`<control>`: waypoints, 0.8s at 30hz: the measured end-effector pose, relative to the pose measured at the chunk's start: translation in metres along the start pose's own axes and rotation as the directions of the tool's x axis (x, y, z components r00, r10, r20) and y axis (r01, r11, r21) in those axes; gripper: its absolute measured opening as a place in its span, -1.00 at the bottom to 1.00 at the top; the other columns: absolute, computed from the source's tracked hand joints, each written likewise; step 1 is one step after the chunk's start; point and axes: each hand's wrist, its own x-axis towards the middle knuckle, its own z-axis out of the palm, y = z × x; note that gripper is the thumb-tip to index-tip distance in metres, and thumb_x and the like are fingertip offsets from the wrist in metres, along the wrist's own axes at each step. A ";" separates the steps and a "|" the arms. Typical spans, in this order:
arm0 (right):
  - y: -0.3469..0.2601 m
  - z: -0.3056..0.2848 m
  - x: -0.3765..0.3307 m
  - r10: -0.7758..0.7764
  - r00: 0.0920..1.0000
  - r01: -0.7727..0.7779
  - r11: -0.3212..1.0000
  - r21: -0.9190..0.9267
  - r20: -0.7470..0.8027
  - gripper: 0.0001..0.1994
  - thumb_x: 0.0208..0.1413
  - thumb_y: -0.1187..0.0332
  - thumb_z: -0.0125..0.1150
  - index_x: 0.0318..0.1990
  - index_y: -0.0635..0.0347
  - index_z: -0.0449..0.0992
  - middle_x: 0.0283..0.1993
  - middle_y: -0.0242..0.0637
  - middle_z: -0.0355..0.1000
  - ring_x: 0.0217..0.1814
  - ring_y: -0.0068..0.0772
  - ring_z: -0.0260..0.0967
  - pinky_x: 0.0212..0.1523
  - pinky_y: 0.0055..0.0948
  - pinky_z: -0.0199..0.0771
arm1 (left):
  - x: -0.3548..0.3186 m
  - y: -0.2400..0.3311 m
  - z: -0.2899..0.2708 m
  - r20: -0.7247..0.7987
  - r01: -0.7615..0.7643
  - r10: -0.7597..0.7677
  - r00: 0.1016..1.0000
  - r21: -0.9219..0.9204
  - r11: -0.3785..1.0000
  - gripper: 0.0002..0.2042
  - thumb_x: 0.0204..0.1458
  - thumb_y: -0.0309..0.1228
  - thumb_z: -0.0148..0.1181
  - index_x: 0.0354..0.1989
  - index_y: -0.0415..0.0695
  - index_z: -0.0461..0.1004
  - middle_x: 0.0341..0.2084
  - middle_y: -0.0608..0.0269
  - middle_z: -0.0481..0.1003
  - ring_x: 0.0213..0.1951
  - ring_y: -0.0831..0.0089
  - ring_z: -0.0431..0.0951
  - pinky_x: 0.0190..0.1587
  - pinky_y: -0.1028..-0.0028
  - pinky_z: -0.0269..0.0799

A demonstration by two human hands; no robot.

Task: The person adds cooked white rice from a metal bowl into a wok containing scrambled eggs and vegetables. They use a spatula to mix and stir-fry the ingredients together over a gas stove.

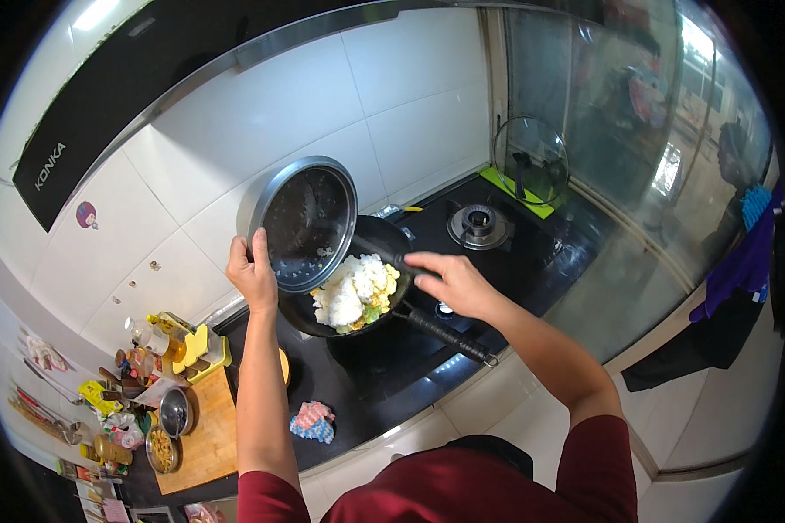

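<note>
Tipping the steel bowl with my closed left hand, I held it just above-left of the wok; right hand gripped a utensil handle.

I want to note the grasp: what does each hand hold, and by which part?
The left hand holds a tilted metal bowl by its lower rim. The right hand grips a dark utensil handle over the wok.

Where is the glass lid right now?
In the head view, the glass lid stands upright on a green mat at the far right corner of the stove, behind the free burner, against the window.
</note>
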 end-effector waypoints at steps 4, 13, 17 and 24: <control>-0.024 0.000 -0.001 -0.071 0.994 0.079 0.992 -0.099 0.079 -0.60 0.09 0.41 0.19 0.11 0.24 0.46 -0.05 -0.01 0.52 -0.01 0.00 0.49 0.01 -0.24 0.46 | 0.002 -0.020 0.001 -0.100 0.101 -0.109 0.989 -0.085 0.991 -0.57 0.21 -0.30 0.20 -0.63 -0.15 0.15 -0.67 0.47 0.09 -0.53 0.63 0.04 -0.51 0.51 0.02; -0.043 0.050 0.026 -0.209 0.958 0.143 0.941 -0.307 -0.194 -0.57 0.09 0.41 0.20 0.17 0.03 0.43 -0.27 -0.13 0.35 -0.33 0.01 0.44 -0.33 -0.13 0.46 | 0.001 -0.034 0.016 -0.051 0.343 -0.420 0.906 -0.493 0.799 -0.59 0.24 -0.25 0.18 -0.64 -0.07 0.22 -0.64 0.55 0.17 -0.51 0.70 0.06 -0.46 0.57 0.01; -0.046 0.036 0.008 -0.383 0.922 0.347 0.760 -0.550 0.052 -0.57 0.04 0.47 0.13 0.14 0.11 0.42 -0.32 -0.09 0.33 -0.43 -0.09 0.49 -0.49 -0.18 0.48 | 0.003 -0.037 0.008 -0.040 0.361 -0.439 0.898 -0.505 0.784 -0.60 0.23 -0.24 0.18 -0.63 -0.05 0.23 -0.64 0.55 0.18 -0.51 0.70 0.09 -0.45 0.59 0.04; -0.055 0.018 0.017 -0.388 0.921 0.306 0.755 -0.580 -0.019 -0.49 0.03 0.52 0.09 0.21 0.07 0.38 -0.28 -0.12 0.30 -0.38 -0.13 0.46 -0.38 -0.22 0.49 | 0.000 -0.047 0.007 0.007 0.358 -0.407 0.913 -0.488 0.796 -0.60 0.24 -0.31 0.16 -0.65 -0.05 0.21 -0.63 0.57 0.12 -0.50 0.71 0.01 -0.46 0.57 -0.07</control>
